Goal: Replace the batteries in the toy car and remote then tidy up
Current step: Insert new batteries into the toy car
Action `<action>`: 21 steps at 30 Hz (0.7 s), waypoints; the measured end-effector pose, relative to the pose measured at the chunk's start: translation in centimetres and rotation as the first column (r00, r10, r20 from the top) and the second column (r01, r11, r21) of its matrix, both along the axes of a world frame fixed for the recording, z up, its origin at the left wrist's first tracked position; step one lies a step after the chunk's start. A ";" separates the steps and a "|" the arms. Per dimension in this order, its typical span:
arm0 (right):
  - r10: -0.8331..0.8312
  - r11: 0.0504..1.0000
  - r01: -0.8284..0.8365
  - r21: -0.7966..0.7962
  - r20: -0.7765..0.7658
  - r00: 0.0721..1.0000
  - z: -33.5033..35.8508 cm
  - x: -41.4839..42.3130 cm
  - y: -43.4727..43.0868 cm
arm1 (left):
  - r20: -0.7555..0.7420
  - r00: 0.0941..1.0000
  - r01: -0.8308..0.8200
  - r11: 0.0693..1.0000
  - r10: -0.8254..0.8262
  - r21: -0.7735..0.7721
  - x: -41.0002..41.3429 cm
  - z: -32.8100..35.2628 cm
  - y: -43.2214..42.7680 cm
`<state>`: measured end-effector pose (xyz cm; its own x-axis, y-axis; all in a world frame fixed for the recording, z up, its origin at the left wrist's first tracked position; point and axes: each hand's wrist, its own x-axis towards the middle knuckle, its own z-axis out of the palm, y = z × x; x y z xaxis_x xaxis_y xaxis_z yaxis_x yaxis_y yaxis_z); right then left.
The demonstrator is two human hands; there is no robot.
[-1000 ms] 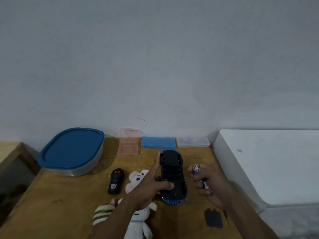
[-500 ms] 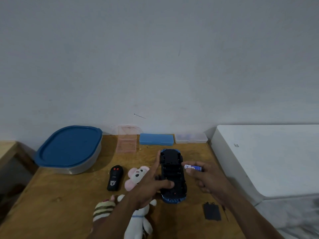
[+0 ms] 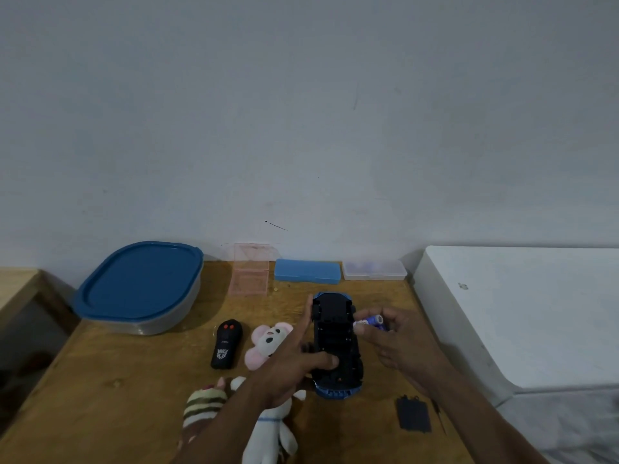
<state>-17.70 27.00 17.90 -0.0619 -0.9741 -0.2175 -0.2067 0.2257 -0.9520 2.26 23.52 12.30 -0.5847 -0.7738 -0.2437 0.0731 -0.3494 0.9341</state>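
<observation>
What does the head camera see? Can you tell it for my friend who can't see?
A left hand steadies an upside-down blue toy car on a wooden table while the right hand brings a battery to its side. A black remote and plush toys lie to the left.

Our left hand (image 3: 294,366) and right hand (image 3: 398,343) are both bare: no gloves, rings or watch show on them. Our forearms are bare as well, with no sleeve or cuff reaching into view down to the lower edge.
</observation>
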 end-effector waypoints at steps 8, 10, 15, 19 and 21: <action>0.020 1.000 -0.019 -0.015 0.050 0.999 -0.1 0.0 -0.1 | -0.002 1.000 -0.002 1.000 0.002 0.027 -0.1 0.0 -0.2; -0.011 1.000 0.011 -0.005 -0.025 1.000 -0.2 -0.1 -0.2 | -0.006 1.000 0.007 1.000 -0.007 0.027 -0.1 0.0 -0.3; 0.023 0.998 -0.048 -0.052 -0.399 0.917 -0.6 -0.7 -0.4 | -0.009 1.000 0.007 0.999 -0.006 0.032 -0.2 -0.4 -0.3; 0.063 0.986 -0.137 -0.099 -0.540 0.840 -0.5 -0.1 -0.9 | -0.011 1.000 0.016 1.000 -0.016 0.022 -0.3 -0.4 -0.3; 0.070 0.981 -0.167 -0.102 -0.616 0.785 0.0 0.4 -1.0 | -0.011 1.000 0.024 1.000 -0.024 0.014 -0.3 -0.3 -0.2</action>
